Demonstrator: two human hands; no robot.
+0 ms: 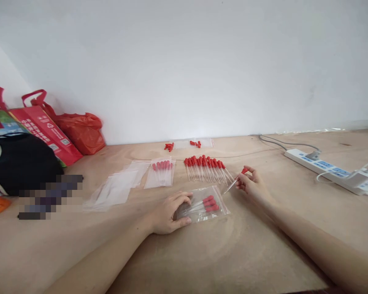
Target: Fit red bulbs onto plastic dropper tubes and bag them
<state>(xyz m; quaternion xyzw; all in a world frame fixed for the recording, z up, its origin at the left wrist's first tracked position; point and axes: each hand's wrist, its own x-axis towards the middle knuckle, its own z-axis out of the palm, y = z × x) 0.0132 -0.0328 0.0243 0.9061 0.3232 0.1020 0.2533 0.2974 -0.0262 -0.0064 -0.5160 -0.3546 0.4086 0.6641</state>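
My right hand (251,183) pinches a dropper (233,185) by its red rubber bulb, its clear tube slanting down to the left. The tube's tip is near the right end of a clear zip bag (199,216). That bag lies flat, with several red-bulbed droppers (211,203) inside. My left hand (171,212) curls over the bag's left end and holds it, thumb and fingers on either side. Behind the bag, a row of loose droppers (207,167) lies side by side, bulbs toward the wall. Left of them is another filled zip bag (160,173).
Flat, empty-looking plastic bags (118,188) overlap at the left. Loose red bulbs (169,146) lie near the wall beside more clear plastic. A white power strip (328,167) with plugs and cables is at right. Red shopping bags (52,126) and a black bag (24,163) stand at left.
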